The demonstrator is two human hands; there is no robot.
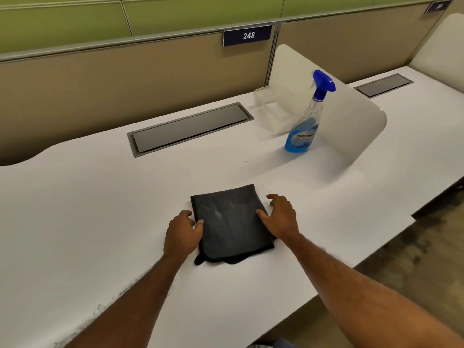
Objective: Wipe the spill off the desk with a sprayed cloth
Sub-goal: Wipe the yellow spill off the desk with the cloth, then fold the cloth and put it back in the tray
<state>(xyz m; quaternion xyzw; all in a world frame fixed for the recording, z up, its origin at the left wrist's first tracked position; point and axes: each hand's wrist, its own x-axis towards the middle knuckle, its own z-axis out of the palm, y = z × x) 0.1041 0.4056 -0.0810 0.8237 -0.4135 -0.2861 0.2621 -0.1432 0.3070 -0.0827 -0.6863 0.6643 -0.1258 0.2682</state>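
A dark grey folded cloth (232,223) lies flat on the white desk (100,202), with a pale damp-looking patch near its middle. My left hand (182,233) rests at the cloth's left edge, thumb touching the fabric. My right hand (280,216) sits at the cloth's right edge, thumb on the fabric and fingers spread on the desk. Neither hand lifts the cloth. A spray bottle (305,124) with blue liquid and a blue trigger head stands upright at the back right, apart from both hands. I see no distinct spill on the desk.
A grey cable hatch (190,128) is set into the desk behind the cloth. A clear plastic holder (272,110) stands beside a white divider panel (351,116). A tan partition (100,89) with a "248" sign runs along the back. The desk's front edge drops off at the right.
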